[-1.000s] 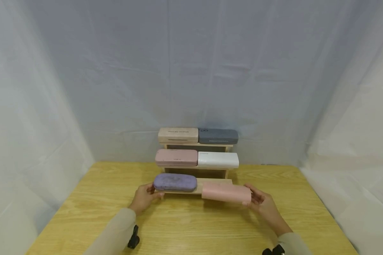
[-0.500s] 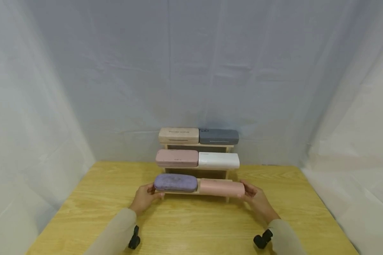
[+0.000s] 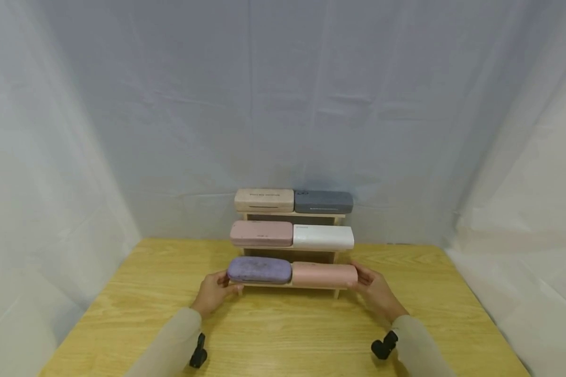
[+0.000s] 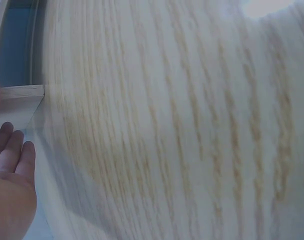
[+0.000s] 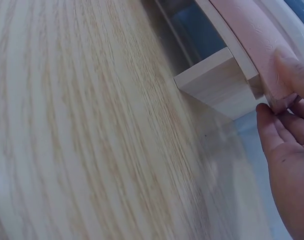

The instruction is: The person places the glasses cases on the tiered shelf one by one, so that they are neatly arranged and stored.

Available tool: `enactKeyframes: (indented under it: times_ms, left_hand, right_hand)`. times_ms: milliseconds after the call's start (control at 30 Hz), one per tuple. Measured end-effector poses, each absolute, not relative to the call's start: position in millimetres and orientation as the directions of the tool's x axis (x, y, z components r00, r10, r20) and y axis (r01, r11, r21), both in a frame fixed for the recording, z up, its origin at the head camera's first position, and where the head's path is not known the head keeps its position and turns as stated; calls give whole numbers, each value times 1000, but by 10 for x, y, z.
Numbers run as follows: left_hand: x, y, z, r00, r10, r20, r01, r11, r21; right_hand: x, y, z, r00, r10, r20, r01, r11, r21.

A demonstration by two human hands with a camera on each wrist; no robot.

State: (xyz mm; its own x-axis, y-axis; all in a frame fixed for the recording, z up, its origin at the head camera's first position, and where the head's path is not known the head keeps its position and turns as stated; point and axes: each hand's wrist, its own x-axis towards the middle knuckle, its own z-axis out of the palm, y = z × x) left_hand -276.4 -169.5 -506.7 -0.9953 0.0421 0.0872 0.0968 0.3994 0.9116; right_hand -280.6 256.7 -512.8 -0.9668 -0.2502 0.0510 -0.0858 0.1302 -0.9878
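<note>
My right hand (image 3: 374, 293) holds the right end of a pink glasses case (image 3: 324, 274), thumb in front and fingers behind. This case lies along the lowest step of a three-step wooden stand (image 3: 337, 294); in the right wrist view its end (image 5: 279, 95) juts slightly past the board. Left of it lies a purple glasses case (image 3: 259, 269), their ends close together. My left hand (image 3: 213, 293) grips the left end of the bottom step, beside the purple case, thumb at the front edge. In the left wrist view its fingers (image 4: 11, 147) sit by the stand's leg (image 4: 23, 92).
On the middle step lie a dusty-pink case (image 3: 261, 233) and a white case (image 3: 323, 237). The top step bears a beige case (image 3: 264, 200) and a dark grey-blue case (image 3: 323, 201). A pale curtain (image 3: 283, 104) hangs behind the wood-grain table (image 3: 273, 335).
My right hand has moved left and back with the pink glasses case, which was tilted off the step's front and now lies level beside the purple one. The left hand has stayed put.
</note>
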Motion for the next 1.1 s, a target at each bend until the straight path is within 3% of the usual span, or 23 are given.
enactKeyframes:
  times_ms: [767, 1100]
  left_hand:
    - [-2797, -1718, -5102, -996, 51, 69, 84, 422, 903]
    - [-2810, -1708, -5104, -996, 55, 72, 89, 424, 901]
  right_hand:
    - [-2812, 2506, -5121, -969, -240, 58, -80, 84, -993]
    - [-2798, 2514, -5135, -959, -245, 143, -166, 76, -983]
